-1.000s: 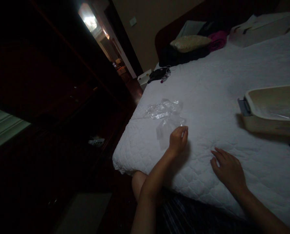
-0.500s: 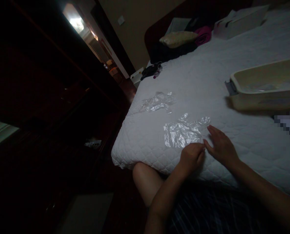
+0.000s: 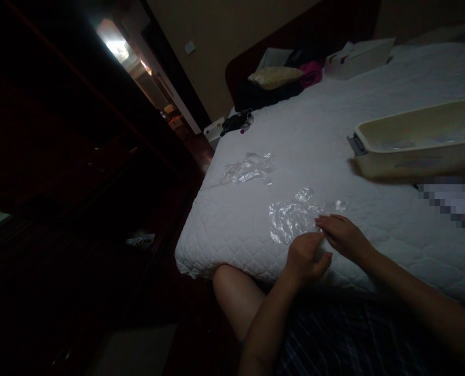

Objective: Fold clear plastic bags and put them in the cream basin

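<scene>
A thin clear plastic bag [image 3: 289, 219], crinkled and shiny, lies spread on the white quilted bed [image 3: 314, 141] in front of me. My left hand [image 3: 306, 257] rests at the bag's near edge, palm down, its thumb apart from the fingers. From the right, my right hand [image 3: 345, 236] reaches over the bag's right part, its fingers stretched out and touching the plastic. The hands nearly meet and hide the part of the bag beneath them. Farther off, a second clear plastic bag [image 3: 250, 168] lies crumpled on the bed, away from both hands.
A cream plastic bin [image 3: 408, 162] with a grey latch and clear plastic inside stands at right. Behind are a white box [image 3: 357, 60], a pink roll [image 3: 310, 74], a pale cushion-like item [image 3: 275, 77] and dark cloth. Dark furniture and floor lie left of the bed.
My right hand's fingers have come leftward onto the plastic bag, and my left thumb has moved away from its fingers. The bag's right part looks more bunched. The view has shifted slightly.
</scene>
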Tool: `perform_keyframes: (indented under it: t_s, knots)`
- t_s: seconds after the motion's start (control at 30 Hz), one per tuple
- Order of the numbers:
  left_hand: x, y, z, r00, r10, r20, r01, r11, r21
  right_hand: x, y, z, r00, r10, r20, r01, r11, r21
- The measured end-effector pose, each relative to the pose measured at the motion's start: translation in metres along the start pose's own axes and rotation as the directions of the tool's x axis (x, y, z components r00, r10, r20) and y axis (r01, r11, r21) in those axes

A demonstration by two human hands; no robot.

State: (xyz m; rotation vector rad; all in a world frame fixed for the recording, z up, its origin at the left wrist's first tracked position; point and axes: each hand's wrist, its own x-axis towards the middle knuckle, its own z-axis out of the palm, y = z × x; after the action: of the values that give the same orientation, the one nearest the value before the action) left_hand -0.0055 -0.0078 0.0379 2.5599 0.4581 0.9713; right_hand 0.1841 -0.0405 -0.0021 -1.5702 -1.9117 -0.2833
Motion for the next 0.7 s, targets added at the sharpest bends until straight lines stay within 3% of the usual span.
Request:
perform_keyframes:
  t_s: [0.2,0.27,0.37,0.43,0.47,0.53,0.57,0.63,0.7]
  knots:
    - [-0.005,-0.027,-0.012,0.977,-0.18,-0.111,0.186,0.981,0.053,0.004,-0.008,-0.014,0.996,0.092,-0.019,-0.092,0.995,-0.023]
    - [-0.004,-0.034,-0.014,0.955,-0.26,-0.146,0.257,0.966,-0.037,0.01,-0.013,-0.021,0.988,0.154,-0.027,-0.154,0.988,0.012]
    - [-0.002,-0.04,-0.015,0.896,-0.414,-0.159,0.344,0.875,-0.34,0.029,-0.026,-0.037,0.935,0.352,0.036,-0.351,0.912,0.213]
    - [0.001,-0.04,-0.015,0.84,-0.528,-0.123,0.375,0.73,-0.572,0.046,-0.04,-0.05,0.869,0.479,0.122,-0.48,0.759,0.44]
    - [0.002,-0.04,-0.015,0.805,-0.585,-0.096,0.374,0.626,-0.684,0.056,-0.048,-0.057,0.821,0.543,0.176,-0.538,0.634,0.556]
    - [0.004,-0.037,-0.015,0.734,-0.679,-0.01,0.326,0.364,-0.873,0.073,-0.063,-0.072,0.671,0.674,0.309,-0.629,0.298,0.718]
    - [0.005,-0.035,-0.016,0.705,-0.708,0.046,0.285,0.224,-0.932,0.081,-0.07,-0.079,0.61,0.711,0.35,-0.615,0.146,0.775]
    - [0.007,-0.03,-0.02,0.686,-0.709,0.162,0.22,-0.011,-0.975,0.091,-0.077,-0.089,0.509,0.751,0.419,-0.537,-0.104,0.837]
    - [0.008,-0.025,-0.026,0.719,-0.643,0.264,0.211,-0.161,-0.964,0.096,-0.079,-0.093,0.474,0.755,0.453,-0.453,-0.232,0.861]
